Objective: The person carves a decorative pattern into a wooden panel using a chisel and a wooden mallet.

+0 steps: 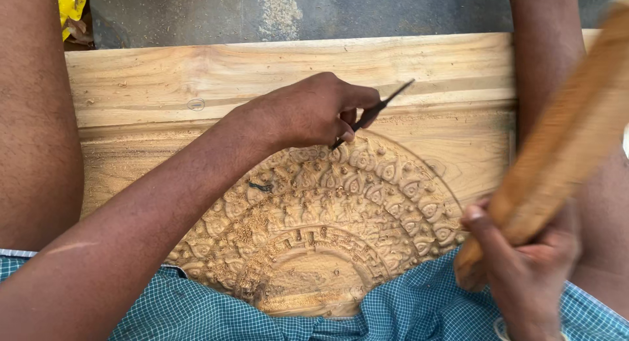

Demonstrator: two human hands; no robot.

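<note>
A pale wooden panel (262, 72) lies across my lap, carved with a round ornamental relief (341, 216) of petals and small figures. My left hand (308, 112) grips a thin dark chisel (379, 109), its tip set on the upper rim of the relief and its handle end pointing up and right. My right hand (524, 262) holds a wooden mallet (563, 138) raised at the right, blurred by motion, well clear of the chisel.
My bare legs (33, 118) flank the panel on both sides, and a blue checked cloth (406, 308) covers its near edge. Wood chips lie in the carving. Beyond the panel is a dusty grey floor (327, 10) and a yellow scrap (71, 3) at the top left.
</note>
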